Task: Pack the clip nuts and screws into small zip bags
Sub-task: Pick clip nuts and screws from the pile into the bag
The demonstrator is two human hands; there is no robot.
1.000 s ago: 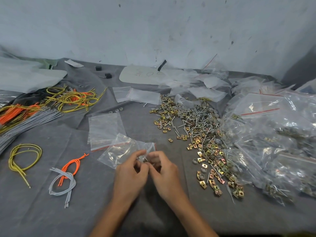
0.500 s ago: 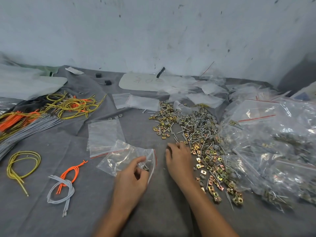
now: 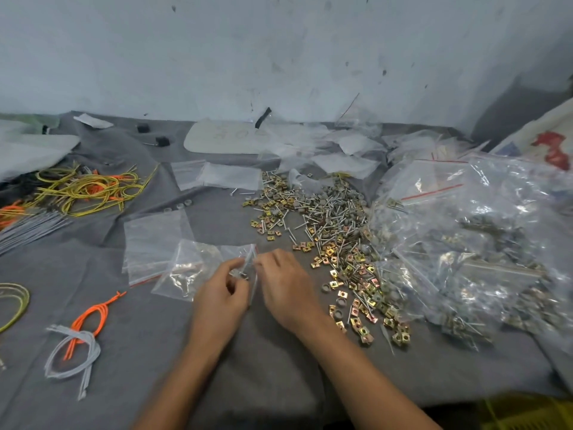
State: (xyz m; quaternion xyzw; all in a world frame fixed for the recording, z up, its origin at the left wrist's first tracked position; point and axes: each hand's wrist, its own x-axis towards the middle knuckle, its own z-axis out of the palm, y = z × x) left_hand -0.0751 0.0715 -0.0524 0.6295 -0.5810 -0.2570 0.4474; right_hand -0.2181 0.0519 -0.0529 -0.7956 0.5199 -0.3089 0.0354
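- The zip bag (image 3: 192, 268) lies crumpled near the middle of the table (image 3: 273, 373), a little toward the near edge. Its mouth is turned right, and a few metal bits glint inside.
- The left hand (image 3: 220, 294) pinches the bag's mouth, thumb on top and fingers curled beneath. That lip wants holding wide and slightly raised so nothing rolls back out.
- The right hand (image 3: 286, 283) has its fingertips at the same mouth. It's blurred there, so I cannot tell whether they pinch a piece or only the plastic.
- I'd call this the feeding step. Pieces should drop deep past the zip strip, screws head-first if possible, since sharp tips could snag or pierce the thin film.
- The supply sits just right of the hands: gold clip nuts (image 3: 350, 274) and screws (image 3: 328, 218), mixed in one heap running toward the far edge. It's a short reach, so the bag can sit right there.
- Flat empty bags (image 3: 152, 240) lie just left of the working bag, ready for the next round.
- Filled bags (image 3: 465, 231) are piled at the right edge.
- Wire bundles (image 3: 86, 189) lie at the left edge, well apart and no bother.
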